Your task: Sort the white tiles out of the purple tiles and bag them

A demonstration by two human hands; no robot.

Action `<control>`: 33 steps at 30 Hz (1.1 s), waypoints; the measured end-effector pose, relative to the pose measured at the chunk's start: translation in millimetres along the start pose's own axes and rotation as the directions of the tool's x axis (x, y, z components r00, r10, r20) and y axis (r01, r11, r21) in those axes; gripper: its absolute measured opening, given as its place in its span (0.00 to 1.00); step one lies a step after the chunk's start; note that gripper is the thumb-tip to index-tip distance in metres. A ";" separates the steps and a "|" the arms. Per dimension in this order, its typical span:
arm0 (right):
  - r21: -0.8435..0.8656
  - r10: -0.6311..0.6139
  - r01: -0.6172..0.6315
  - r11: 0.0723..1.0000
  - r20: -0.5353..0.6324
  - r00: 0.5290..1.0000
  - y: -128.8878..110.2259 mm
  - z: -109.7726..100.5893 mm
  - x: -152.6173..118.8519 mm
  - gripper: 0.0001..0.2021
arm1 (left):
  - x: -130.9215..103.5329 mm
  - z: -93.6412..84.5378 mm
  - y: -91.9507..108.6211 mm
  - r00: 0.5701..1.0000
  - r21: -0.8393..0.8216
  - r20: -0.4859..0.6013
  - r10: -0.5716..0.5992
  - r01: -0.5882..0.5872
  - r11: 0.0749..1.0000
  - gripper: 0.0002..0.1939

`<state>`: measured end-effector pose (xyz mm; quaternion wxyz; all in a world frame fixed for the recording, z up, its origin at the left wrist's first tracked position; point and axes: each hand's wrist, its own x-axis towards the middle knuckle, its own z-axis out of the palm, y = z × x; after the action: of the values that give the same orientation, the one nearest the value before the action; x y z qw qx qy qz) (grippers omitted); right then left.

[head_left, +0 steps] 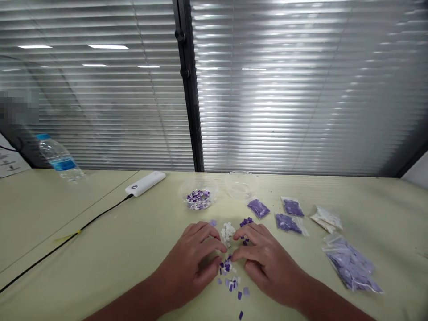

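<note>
— Where are the mixed purple and white pieces (227, 266) scattered?
— Between the left hand (192, 261) and right hand (267, 258).
— Is anything grasped?
— Both are loosely curled; whether pieces are pinched cannot be told.

The right hand (267, 257) hides part of what seems a dark purple pile (246, 221).

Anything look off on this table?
Mostly fine. One dark purple square lies alone at the frame's bottom edge, apart from the mixed-colour squares. The blue-capped water bottle looks tilted, possibly lens distortion.
</note>
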<state>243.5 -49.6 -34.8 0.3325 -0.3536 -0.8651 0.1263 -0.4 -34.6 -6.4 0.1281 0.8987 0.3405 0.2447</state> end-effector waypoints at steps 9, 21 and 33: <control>0.014 0.038 -0.038 0.999 0.006 0.999 1.3 0.7 0.4 0.23 | -0.3 0.7 -0.9 0.998 0.020 0.057 -0.001 0.000 1.000 0.13; 0.029 0.030 -0.030 0.999 0.001 1.000 2.7 0.6 -0.8 0.26 | -1.4 0.6 -3.3 1.000 -0.019 0.006 0.006 -0.006 1.000 0.13; -0.040 0.024 -0.027 0.999 -0.085 0.996 6.9 2.6 -0.4 0.15 | -1.6 3.2 -4.8 1.000 0.032 0.009 -0.011 0.011 0.999 0.14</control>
<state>245.6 -44.9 -40.1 0.3600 -0.3764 -0.8481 0.0975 -2.4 -32.4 -11.6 0.1168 0.8998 0.3489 0.2346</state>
